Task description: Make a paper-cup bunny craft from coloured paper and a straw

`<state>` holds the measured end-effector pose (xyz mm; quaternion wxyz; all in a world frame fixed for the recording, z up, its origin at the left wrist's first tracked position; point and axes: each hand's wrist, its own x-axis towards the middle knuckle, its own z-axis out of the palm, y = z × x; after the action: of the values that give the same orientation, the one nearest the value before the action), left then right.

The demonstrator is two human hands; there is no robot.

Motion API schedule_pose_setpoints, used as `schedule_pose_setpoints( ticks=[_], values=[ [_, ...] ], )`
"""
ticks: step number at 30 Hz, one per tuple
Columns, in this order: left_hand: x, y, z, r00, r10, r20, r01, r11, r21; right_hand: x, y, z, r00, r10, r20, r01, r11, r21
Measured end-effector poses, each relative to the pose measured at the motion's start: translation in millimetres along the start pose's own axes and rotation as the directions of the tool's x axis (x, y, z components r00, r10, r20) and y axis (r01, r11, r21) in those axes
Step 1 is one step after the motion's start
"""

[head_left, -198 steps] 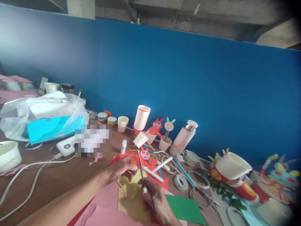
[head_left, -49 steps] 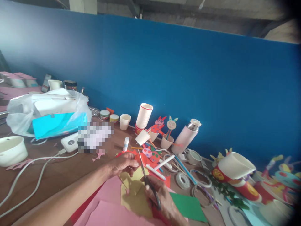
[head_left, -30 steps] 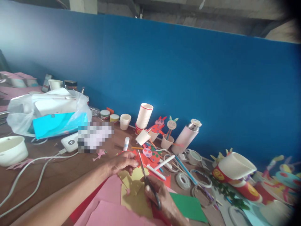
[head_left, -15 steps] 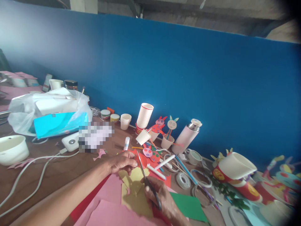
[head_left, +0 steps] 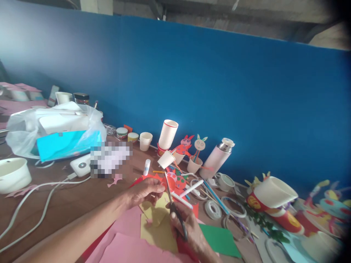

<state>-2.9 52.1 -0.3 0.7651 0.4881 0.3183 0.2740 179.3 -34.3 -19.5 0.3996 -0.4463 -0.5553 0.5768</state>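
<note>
My left hand is closed, with thumb and fingers pinching a small piece of red paper. My right hand grips dark-handled scissors, their blades pointing up and away beside the red paper. Whether the blades touch the paper is hard to make out. Below the hands lie yellow paper, torn-edged pink paper and a green sheet. Just beyond them, white markers and painted paper cutouts lie on the table.
A stack of paper cups, decorated cup figures and a pink thermos stand along the blue partition. Tape rolls lie to the right. At left are a plastic bag, a power bank with a white cable and a white bowl.
Both hands have moved slightly right with the red paper and the scissors. The scissor blades stand a little farther right, and the camera view has shifted slightly.
</note>
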Motion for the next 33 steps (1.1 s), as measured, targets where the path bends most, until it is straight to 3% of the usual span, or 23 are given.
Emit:
schedule_pose_setpoints(
  ticks=[6, 33],
  values=[
    [4, -3, -1.7, 0.999, 0.029, -0.042, -0.029, 1.0, -0.001, -1, -2, 3, 1.0, 0.016, 0.023, -0.015, 1.0, -0.005],
    [-1, 9, -5.0, 0.999, -0.044, 0.03, 0.041, 0.996, 0.082, -3, -5, 2, 0.998, 0.022, 0.066, -0.02, 0.999, -0.042]
  ],
)
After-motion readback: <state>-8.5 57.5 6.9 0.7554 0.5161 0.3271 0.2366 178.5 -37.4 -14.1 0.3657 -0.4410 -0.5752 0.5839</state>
